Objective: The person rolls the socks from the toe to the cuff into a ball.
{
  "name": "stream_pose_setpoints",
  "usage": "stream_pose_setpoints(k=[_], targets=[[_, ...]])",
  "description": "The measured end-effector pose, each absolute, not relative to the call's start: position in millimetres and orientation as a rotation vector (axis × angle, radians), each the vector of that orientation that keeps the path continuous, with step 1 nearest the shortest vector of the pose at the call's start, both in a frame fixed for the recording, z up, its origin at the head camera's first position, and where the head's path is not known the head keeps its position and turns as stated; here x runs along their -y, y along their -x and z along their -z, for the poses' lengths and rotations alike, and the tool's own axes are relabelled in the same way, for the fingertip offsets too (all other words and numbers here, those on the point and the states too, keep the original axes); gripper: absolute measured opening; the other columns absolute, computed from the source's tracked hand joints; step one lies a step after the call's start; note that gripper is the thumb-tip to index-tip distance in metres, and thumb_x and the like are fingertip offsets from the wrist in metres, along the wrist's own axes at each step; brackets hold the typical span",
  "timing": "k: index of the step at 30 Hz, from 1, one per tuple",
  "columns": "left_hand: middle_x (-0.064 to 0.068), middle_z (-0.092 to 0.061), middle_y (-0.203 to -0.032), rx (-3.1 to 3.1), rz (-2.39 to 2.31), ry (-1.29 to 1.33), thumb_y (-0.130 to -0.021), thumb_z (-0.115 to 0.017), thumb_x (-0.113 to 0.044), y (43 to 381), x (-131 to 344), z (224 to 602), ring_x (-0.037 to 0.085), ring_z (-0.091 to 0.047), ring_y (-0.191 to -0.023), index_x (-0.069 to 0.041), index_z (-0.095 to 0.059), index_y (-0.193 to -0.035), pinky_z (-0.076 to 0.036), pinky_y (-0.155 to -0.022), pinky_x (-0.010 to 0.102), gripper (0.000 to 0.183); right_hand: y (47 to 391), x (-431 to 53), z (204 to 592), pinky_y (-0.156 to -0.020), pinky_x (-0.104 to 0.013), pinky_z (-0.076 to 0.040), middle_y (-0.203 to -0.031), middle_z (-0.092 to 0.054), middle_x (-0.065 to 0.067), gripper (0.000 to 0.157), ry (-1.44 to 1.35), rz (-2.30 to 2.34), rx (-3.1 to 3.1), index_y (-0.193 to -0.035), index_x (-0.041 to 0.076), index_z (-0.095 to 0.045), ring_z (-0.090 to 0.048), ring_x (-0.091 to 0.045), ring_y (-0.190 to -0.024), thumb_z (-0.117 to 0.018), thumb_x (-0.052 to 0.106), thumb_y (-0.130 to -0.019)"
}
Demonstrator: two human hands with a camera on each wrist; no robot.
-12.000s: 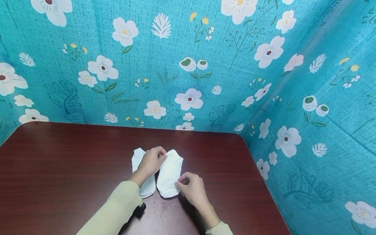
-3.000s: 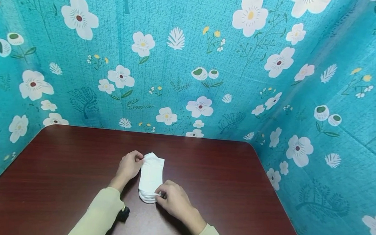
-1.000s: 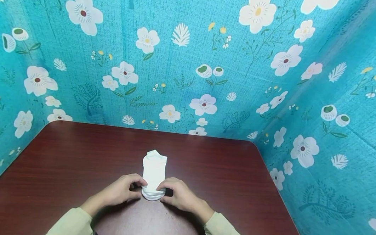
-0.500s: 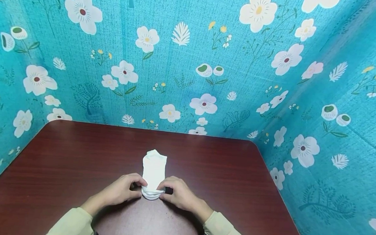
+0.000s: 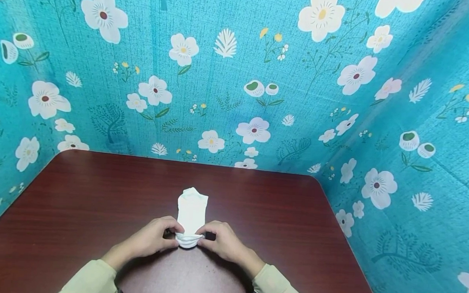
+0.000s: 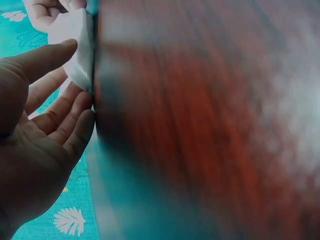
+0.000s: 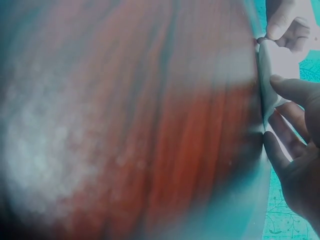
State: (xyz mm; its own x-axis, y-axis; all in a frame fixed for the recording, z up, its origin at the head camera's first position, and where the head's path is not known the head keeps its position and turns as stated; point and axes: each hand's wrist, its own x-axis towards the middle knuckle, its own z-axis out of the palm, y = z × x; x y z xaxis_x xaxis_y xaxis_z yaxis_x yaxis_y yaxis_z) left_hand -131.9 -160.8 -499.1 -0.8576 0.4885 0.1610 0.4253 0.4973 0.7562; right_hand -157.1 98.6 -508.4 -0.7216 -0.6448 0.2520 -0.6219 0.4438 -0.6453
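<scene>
A pair of white socks [image 5: 191, 213], one laid on top of the other, lies lengthwise on the table. Their near end bunches up in a curved edge. My left hand [image 5: 154, 235] pinches that end at its left corner, thumb at the front and fingertips on top. At the right corner my right hand [image 5: 223, 241] pinches it the same way. From the left wrist view, the thumb presses the front of the white fabric [image 6: 80, 62]. The right wrist view shows the other thumb against the socks [image 7: 275, 65], with the remaining fingers spread near the tabletop.
The dark red-brown wooden table [image 5: 96, 192] has rounded far corners. A turquoise flowered curtain [image 5: 221, 97] hangs behind it and along the right side. Dark straps sit at both wrists, by the light sleeves [image 5: 92, 278].
The two socks, side by side earlier, came to lie stacked. My left hand moved from the far end to the near end. Since then the near edge has bunched up slightly between both hands.
</scene>
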Motion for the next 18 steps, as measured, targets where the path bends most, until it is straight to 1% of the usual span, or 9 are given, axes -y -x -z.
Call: stream_pose_setpoints(k=[3, 9, 11, 16, 17, 18], targets=[[-0.009, -0.062, -0.097, -2.675, -1.289, -0.837, -0.081, -0.082, -0.007, 132.4, 158.3, 499.2, 0.013, -0.059, -0.092, -0.016, -0.071, -0.1, -0.05, -0.082, 0.034, 0.024, 157.5, -98.4, 507.7, -0.082, -0.023, -0.05, -0.092, -0.071, 0.01, 0.016, 1.123, 1.182, -2.638, -0.099, 0.017, -0.077, -0.064, -0.006, -0.089, -0.082, 0.014, -0.084], [-0.01, -0.059, -0.093, -2.713, -1.252, -0.886, -0.076, -0.083, -0.001, 132.6, 155.1, 501.2, 0.01, -0.057, -0.088, -0.02, -0.07, -0.096, -0.049, -0.079, 0.032, 0.031, 158.3, -98.5, 510.0, -0.074, -0.025, -0.051, -0.083, -0.068, 0.012, 0.012, 1.051, 1.248, -2.589, -0.099, 0.018, -0.077, -0.06, -0.001, -0.07, -0.08, 0.016, -0.087], [-0.011, -0.059, -0.093, -2.722, -1.251, -0.878, -0.077, -0.082, -0.001, 132.8, 154.4, 501.7, 0.011, -0.057, -0.088, -0.021, -0.07, -0.095, -0.049, -0.078, 0.032, 0.029, 158.4, -98.5, 510.7, -0.074, -0.024, -0.051, -0.084, -0.069, 0.012, 0.011, 1.043, 1.266, -2.577, -0.098, 0.017, -0.076, -0.059, 0.001, -0.066, -0.079, 0.017, -0.088], [-0.012, -0.06, -0.092, -2.737, -1.286, -0.836, -0.087, -0.076, -0.008, 133.0, 153.7, 502.8, 0.012, -0.058, -0.088, -0.021, -0.069, -0.094, -0.05, -0.079, 0.034, 0.017, 158.0, -98.6, 511.6, -0.068, -0.021, -0.051, -0.084, -0.07, 0.009, 0.012, 1.026, 1.289, -2.553, -0.1, 0.015, -0.075, -0.056, 0.003, -0.054, -0.078, 0.016, -0.089], [-0.012, -0.06, -0.092, -2.742, -1.292, -0.832, -0.088, -0.075, -0.009, 133.0, 153.7, 503.3, 0.012, -0.058, -0.088, -0.021, -0.069, -0.095, -0.05, -0.079, 0.035, 0.015, 157.9, -98.6, 511.5, -0.069, -0.021, -0.051, -0.084, -0.069, 0.009, 0.013, 1.025, 1.285, -2.553, -0.101, 0.015, -0.075, -0.056, 0.003, -0.053, -0.078, 0.015, -0.089], [-0.012, -0.06, -0.092, -2.744, -1.296, -0.83, -0.089, -0.075, -0.009, 133.0, 153.8, 503.6, 0.012, -0.058, -0.088, -0.02, -0.069, -0.095, -0.05, -0.079, 0.035, 0.014, 157.7, -98.5, 511.0, -0.071, -0.021, -0.051, -0.085, -0.069, 0.009, 0.014, 1.023, 1.277, -2.557, -0.102, 0.015, -0.075, -0.057, 0.003, -0.056, -0.078, 0.015, -0.089]])
